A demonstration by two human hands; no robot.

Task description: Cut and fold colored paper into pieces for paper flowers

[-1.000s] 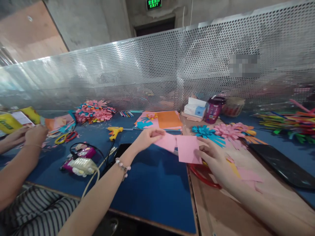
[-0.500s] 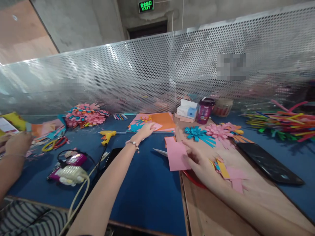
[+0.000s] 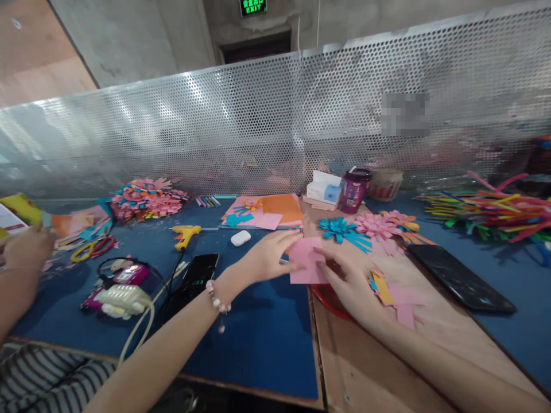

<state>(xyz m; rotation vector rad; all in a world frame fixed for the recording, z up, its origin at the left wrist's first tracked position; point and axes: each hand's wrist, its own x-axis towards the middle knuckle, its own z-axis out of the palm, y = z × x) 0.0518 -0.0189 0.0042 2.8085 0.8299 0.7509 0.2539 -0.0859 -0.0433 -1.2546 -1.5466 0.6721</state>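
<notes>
One pink paper (image 3: 306,261) in right hand (image 3: 340,278), above the line between blue table (image 3: 262,350) and brown board (image 3: 344,367). Pinches it by its right side, with fingers close together. Has left hand (image 3: 273,255) at its left side, with thumb and fingers a bit apart; cannot tell if gripping it. Near right hand on the board: pink scraps (image 3: 404,297) and blue flower (image 3: 338,229).

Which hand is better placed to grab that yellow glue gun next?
Probably the left hand: it is nearer the glue gun, while the right hand is farther off, holding the pink paper square.
</notes>
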